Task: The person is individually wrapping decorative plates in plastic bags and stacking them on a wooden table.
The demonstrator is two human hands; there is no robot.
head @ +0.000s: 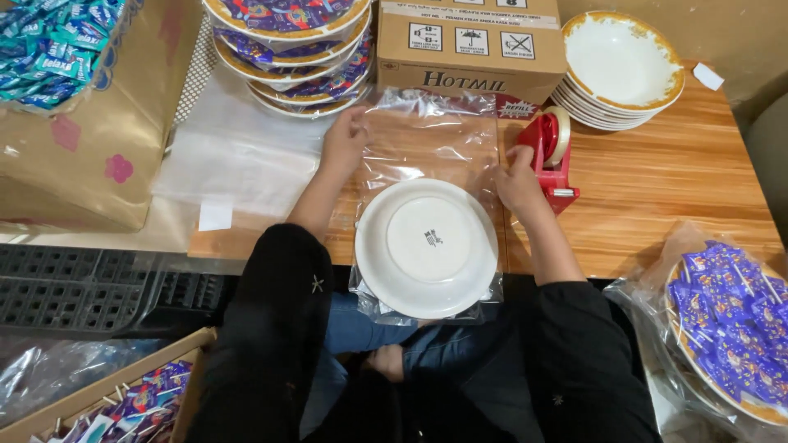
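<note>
On the wooden surface (657, 180) lies a clear plastic bag (427, 148) with an upside-down white plate (427, 248) inside it, near the surface's front edge. Behind it stand a cardboard box (469, 45), a stack of filled plates (287, 57) and a stack of white bowls (620, 66). The left hand (345, 138) pinches the bag's upper left edge, and the right hand (519, 179) grips its right edge beside the red tape dispenser (554, 160).

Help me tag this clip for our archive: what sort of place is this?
Probably a small home or shop packing station. The hands, left and right, hold a clear bag around an upturned plate, beside a red tape dispenser, stacked bowls and sachet-filled plates.
</note>
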